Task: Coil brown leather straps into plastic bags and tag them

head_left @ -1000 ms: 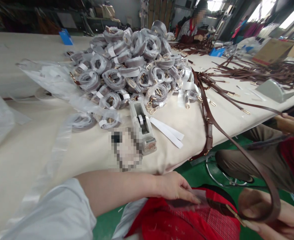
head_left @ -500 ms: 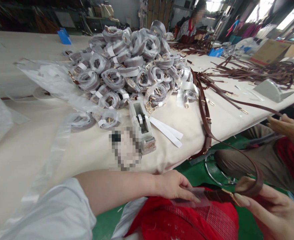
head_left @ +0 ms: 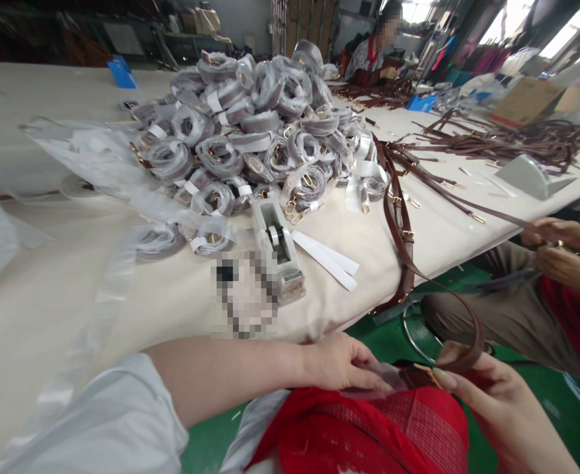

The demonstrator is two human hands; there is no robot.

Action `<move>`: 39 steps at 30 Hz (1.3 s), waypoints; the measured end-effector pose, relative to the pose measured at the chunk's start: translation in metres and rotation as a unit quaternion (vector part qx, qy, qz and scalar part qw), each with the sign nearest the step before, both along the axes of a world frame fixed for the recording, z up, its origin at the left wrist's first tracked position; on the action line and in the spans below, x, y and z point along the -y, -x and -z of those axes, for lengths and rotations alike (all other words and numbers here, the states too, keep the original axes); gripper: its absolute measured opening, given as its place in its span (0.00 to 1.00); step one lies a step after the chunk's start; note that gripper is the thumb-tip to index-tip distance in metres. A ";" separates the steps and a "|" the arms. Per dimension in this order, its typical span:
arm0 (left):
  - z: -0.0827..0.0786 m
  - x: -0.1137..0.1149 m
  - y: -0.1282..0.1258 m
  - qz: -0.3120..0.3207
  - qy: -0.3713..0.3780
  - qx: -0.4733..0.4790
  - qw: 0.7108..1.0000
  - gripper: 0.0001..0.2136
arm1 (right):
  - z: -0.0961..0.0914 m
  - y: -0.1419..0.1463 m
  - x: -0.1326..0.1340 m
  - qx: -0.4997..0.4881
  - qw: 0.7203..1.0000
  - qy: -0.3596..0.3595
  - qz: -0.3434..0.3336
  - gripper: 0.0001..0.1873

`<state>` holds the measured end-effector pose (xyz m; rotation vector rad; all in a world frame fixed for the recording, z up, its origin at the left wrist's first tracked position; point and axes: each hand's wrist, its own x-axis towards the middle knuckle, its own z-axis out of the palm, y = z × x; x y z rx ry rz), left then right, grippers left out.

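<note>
Over my lap, my left hand [head_left: 343,364] pinches a clear plastic sleeve [head_left: 391,374]. The end of a brown leather strap [head_left: 477,337] is at the sleeve's mouth; how far it runs inside is hidden by my fingers. My right hand [head_left: 492,388] grips that strap by a gold buckle [head_left: 424,369], thumb on top. From there the strap loops up towards other brown straps [head_left: 408,263] hanging over the table edge. A long strip of plastic sleeving [head_left: 105,296] lies along the left of the table.
A large pile of coiled, plastic-wrapped straps [head_left: 220,155] covers the middle of the table. In front stand a tape dispenser [head_left: 280,253], white paper strips [head_left: 326,260] and a pixelated object [head_left: 250,296]. At right, a co-worker's hands [head_left: 566,247] hold a strap beside a stool [head_left: 413,332].
My right hand has moved left with the strap and buckle, closer to my left hand. The co-worker's hands have come together at the right, and both now show.
</note>
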<state>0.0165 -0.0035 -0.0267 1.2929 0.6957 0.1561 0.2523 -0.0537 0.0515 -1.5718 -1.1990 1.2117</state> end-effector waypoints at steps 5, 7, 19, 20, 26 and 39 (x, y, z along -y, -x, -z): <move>-0.002 -0.002 0.002 0.020 0.010 -0.014 1.000 0.31 | -0.003 0.001 0.005 0.048 0.996 -0.069 -0.037 0.05; -0.003 -0.002 0.001 0.030 0.034 -0.012 0.999 0.32 | -0.007 -0.004 0.010 0.078 0.990 -0.104 -0.059 0.04; -0.017 0.003 0.004 -0.014 0.027 0.025 0.999 0.24 | -0.004 -0.003 0.014 0.099 0.989 -0.091 -0.056 0.04; -0.020 0.004 0.006 -0.024 0.010 0.032 0.999 0.23 | 0.000 -0.002 0.013 0.085 0.992 -0.079 -0.044 0.04; -0.027 0.008 0.008 -0.034 -0.031 0.034 0.998 0.21 | 0.019 0.011 0.011 -0.028 0.999 0.039 -0.010 0.09; -0.020 0.010 0.003 -0.026 0.018 0.054 0.998 0.23 | 0.033 0.043 0.009 -0.134 0.990 0.038 -0.023 0.11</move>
